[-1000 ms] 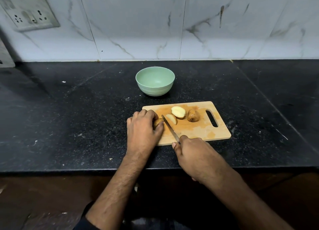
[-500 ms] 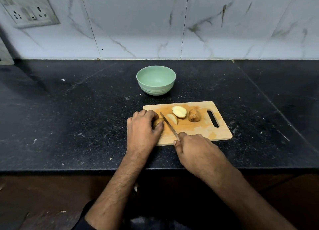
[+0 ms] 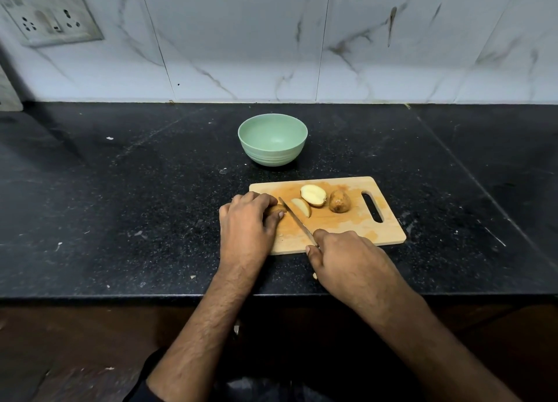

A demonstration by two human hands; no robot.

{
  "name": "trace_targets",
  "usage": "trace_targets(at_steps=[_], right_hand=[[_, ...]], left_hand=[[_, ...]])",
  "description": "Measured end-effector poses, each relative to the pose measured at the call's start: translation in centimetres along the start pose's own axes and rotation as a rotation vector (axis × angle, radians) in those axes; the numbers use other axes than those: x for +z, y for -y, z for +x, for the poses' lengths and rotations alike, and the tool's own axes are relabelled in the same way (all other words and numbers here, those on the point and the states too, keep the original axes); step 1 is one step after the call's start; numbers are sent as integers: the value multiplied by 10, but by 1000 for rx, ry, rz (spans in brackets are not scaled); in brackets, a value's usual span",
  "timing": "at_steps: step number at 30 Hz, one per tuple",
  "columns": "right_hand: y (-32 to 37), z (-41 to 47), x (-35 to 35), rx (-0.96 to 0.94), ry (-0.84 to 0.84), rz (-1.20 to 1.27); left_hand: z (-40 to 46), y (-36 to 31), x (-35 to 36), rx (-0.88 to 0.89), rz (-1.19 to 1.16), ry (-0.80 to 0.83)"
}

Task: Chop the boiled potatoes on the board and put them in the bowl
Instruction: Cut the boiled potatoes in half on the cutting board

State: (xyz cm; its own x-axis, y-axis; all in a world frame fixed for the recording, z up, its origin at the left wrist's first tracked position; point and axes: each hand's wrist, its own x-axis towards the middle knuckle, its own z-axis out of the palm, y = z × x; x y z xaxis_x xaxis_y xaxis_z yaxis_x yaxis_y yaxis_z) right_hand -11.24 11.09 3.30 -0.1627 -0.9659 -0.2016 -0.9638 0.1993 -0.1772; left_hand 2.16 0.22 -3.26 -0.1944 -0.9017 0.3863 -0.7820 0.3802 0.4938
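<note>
A wooden cutting board (image 3: 341, 229) lies on the black counter. My left hand (image 3: 246, 225) grips a brown potato piece (image 3: 276, 210) at the board's left end. My right hand (image 3: 347, 255) holds a knife (image 3: 294, 217) whose blade lies just right of that piece, tip pointing away from me. A pale wedge (image 3: 301, 207), a half potato with its cut face up (image 3: 313, 194) and a whole brown potato (image 3: 340, 201) lie further right on the board. The green bowl (image 3: 272, 139) stands behind the board and holds nothing.
The black stone counter (image 3: 120, 208) carries small crumbs and scraps. A marble-tiled wall (image 3: 302, 39) closes the back, with a socket plate (image 3: 51, 18) at upper left. The counter's front edge runs just under my wrists.
The knife blade has shifted slightly along the board beside the held piece. My left hand stays on the potato piece. Nothing else moved.
</note>
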Motion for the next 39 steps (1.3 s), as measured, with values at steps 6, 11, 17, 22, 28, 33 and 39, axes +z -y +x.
trace_targets(at_steps=[6, 11, 17, 22, 28, 33, 39], right_hand=[[-4, -2, -3, 7, -15, -27], [-3, -2, -6, 22, -61, -12], [8, -4, 1, -19, -58, 64], [10, -6, 4, -24, -85, 67], [11, -8, 7, -34, -89, 51], [12, -12, 8, -41, -102, 45], [14, -8, 13, -38, -128, 28]], left_hand=[[0, 0, 0, -4, -6, -14], [-1, -2, -1, -13, 13, -15], [-2, -2, -1, -21, 5, -6], [-4, -2, -3, -47, -75, -1], [-3, -4, -3, -23, -57, -6], [-2, -4, -2, -13, -66, -2], [0, -3, -1, 3, -69, 7]])
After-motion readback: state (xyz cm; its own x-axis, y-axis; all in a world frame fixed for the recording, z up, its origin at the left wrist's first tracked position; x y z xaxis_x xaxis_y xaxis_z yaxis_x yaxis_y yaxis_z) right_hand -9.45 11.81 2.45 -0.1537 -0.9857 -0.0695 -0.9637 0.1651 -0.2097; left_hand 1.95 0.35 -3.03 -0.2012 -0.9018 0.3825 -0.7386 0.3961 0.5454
